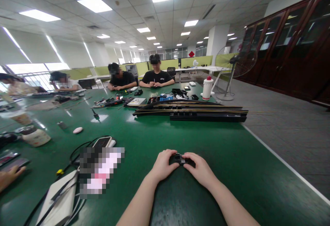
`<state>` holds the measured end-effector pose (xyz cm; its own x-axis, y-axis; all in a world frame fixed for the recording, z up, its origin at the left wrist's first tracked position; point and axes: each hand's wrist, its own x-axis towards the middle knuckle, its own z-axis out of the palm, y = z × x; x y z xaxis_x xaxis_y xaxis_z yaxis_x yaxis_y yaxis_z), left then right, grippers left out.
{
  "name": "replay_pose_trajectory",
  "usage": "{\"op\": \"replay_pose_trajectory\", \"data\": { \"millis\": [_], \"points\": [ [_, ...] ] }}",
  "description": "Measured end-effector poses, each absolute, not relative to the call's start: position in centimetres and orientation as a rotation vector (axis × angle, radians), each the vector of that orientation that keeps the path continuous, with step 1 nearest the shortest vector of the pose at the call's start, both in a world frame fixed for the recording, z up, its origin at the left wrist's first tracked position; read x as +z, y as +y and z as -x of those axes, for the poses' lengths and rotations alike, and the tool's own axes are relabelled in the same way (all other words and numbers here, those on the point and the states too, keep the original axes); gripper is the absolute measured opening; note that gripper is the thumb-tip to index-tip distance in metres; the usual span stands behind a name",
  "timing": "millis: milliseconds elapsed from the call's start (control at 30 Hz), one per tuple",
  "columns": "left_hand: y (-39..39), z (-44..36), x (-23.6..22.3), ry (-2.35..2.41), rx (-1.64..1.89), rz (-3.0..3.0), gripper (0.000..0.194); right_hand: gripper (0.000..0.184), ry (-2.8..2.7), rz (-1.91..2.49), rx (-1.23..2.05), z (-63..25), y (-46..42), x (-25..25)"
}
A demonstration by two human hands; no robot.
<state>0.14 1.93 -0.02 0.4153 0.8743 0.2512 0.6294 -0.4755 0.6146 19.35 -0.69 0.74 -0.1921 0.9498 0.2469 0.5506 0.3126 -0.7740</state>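
Observation:
Low over the green table [144, 140], both my hands grip a small black object [182, 160] with a paler, shiny patch near its middle. What kind of object it is I cannot make out. My left hand [163, 165] closes round its left end, thumb at the near side and fingers at the far side. Round the right end curl the thumb and fingers of my right hand [199, 168]. Much of the object is hidden by the fingers.
Beyond my hands lie long black rails [208, 116] and thin rods. A white bottle [207, 89] stands behind them. To my left are a white box [58, 198] with cables and a blurred-out screen [103, 171]. Another person's hand [11, 177] is at far left; several people sit across.

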Motion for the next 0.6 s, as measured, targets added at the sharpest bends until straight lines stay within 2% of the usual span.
{"op": "replay_pose_trajectory", "data": {
  "millis": [267,600],
  "points": [
    [1.79,-0.13,0.17,1.266,0.791,-2.257,0.038,0.03,-1.865,1.382,0.693,-19.34,-0.88,1.07],
    [2.0,-0.02,-0.12,1.268,0.779,-2.256,0.049,0.031,-1.854,1.383,0.7,-19.31,-0.92,1.08]
  ]
}}
